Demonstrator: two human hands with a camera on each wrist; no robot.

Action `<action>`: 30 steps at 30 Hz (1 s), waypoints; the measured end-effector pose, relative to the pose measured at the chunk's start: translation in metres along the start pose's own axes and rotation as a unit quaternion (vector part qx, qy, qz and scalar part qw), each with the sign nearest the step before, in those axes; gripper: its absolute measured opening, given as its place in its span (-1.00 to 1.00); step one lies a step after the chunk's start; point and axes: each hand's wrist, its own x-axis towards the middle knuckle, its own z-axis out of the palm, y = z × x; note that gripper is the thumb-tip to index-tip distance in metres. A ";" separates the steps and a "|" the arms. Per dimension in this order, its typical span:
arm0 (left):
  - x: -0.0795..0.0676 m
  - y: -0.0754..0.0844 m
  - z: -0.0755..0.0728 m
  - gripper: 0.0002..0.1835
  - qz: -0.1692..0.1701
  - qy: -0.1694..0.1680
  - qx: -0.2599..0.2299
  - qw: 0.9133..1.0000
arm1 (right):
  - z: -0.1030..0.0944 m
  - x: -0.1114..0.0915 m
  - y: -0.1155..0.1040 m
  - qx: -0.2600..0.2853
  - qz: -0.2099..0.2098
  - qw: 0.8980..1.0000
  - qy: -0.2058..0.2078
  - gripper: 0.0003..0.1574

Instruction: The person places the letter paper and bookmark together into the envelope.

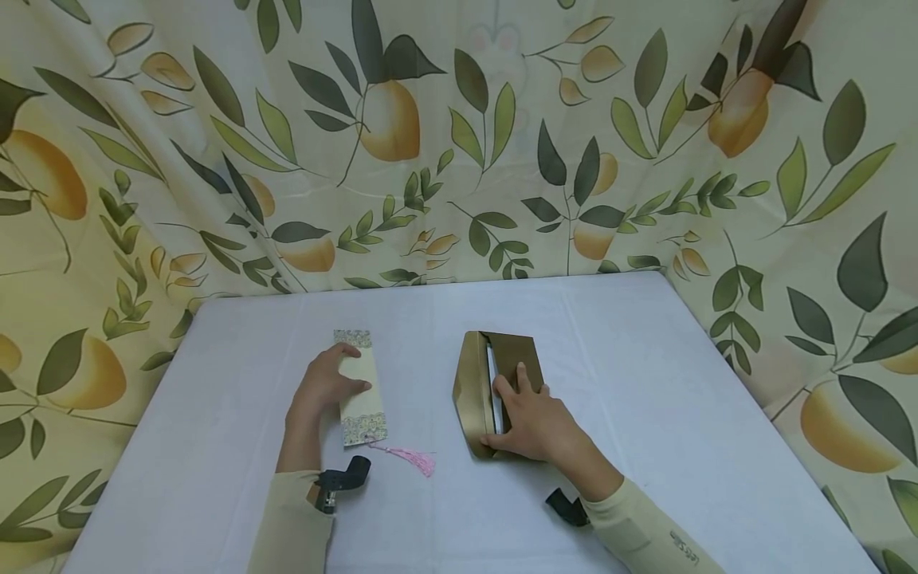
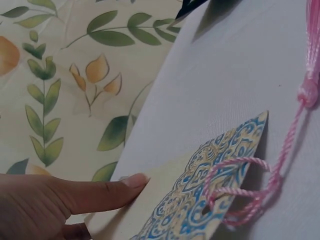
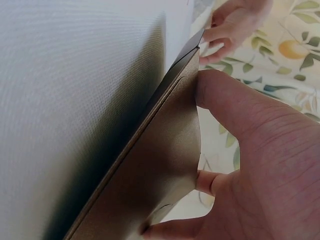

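Observation:
A cream bookmark (image 1: pixel 361 371) with patterned bands at both ends lies to the left on the white cloth. A pink tassel (image 1: pixel 414 458) is looped through its near end. My left hand (image 1: pixel 326 383) holds the bookmark from its left side; the thumb (image 2: pixel 107 195) lies on its face, while the other fingertips are partly hidden. To the right, my right hand (image 1: pixel 531 418) holds a gold-brown envelope (image 1: pixel 469 391) whose flap spreads to the left. Its thumb is at the near end of the mouth and a bent finger at the opening, where a white strip (image 1: pixel 493 383) shows.
A white cloth covers the table (image 1: pixel 430 510). Behind it and at both sides hangs a fruit-and-leaf patterned curtain (image 1: pixel 459 183). Black camera mounts (image 1: pixel 344 478) sit at both wrists.

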 end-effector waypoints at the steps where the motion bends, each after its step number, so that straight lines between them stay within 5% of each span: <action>1: 0.000 -0.001 0.000 -0.35 -0.001 0.000 -0.003 1.000 | 0.000 0.000 0.000 0.001 0.000 1.000 0.000 -0.04; 17: 0.002 -0.005 -0.006 -0.40 0.011 -0.019 -0.057 0.998 | 0.001 0.001 -0.001 -0.006 -0.001 1.000 -0.002 -0.02; 23: 0.004 -0.006 -0.006 -0.38 0.022 -0.047 -0.134 0.990 | 0.001 0.001 -0.001 -0.006 0.000 1.000 -0.006 -0.01; 30: 0.004 -0.001 -0.010 -0.35 0.041 -0.071 -0.160 0.984 | 0.002 0.001 0.000 -0.009 -0.002 1.000 -0.002 -0.02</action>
